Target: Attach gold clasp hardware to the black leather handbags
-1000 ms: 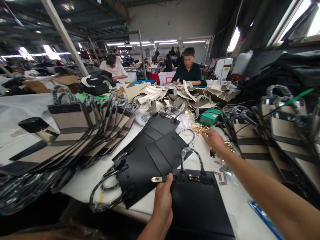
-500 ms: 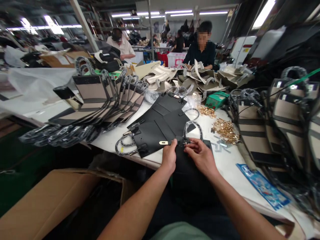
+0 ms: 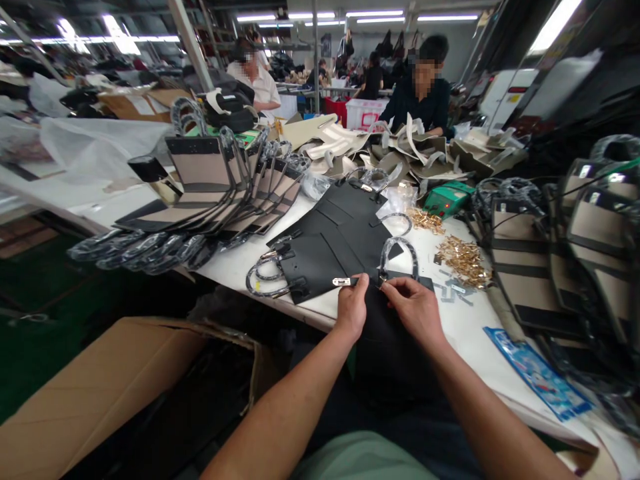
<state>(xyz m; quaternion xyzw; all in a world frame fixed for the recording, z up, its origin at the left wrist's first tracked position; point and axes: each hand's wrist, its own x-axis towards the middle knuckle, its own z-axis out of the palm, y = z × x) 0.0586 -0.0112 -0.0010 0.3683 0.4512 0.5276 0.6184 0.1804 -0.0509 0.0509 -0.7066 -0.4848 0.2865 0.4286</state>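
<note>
My left hand grips the top edge of a black bag panel that hangs over the table's near edge, thumb beside a gold strap clasp. My right hand pinches the same panel's top at the base of its wrapped handle, perhaps on a small metal part I cannot make out. More black panels lie stacked just beyond. Piles of small gold fittings sit to the right of my hands.
Beige-and-black bag panels fan out at left and stand at right. A green box and grey pieces lie farther back, where a person in dark clothes works. An open cardboard box sits below left. A blue packet lies near the edge.
My right hand came back from the gold fittings to the panel's top edge beside my left hand. The view pulled back and down, showing the cardboard box and both forearms.
</note>
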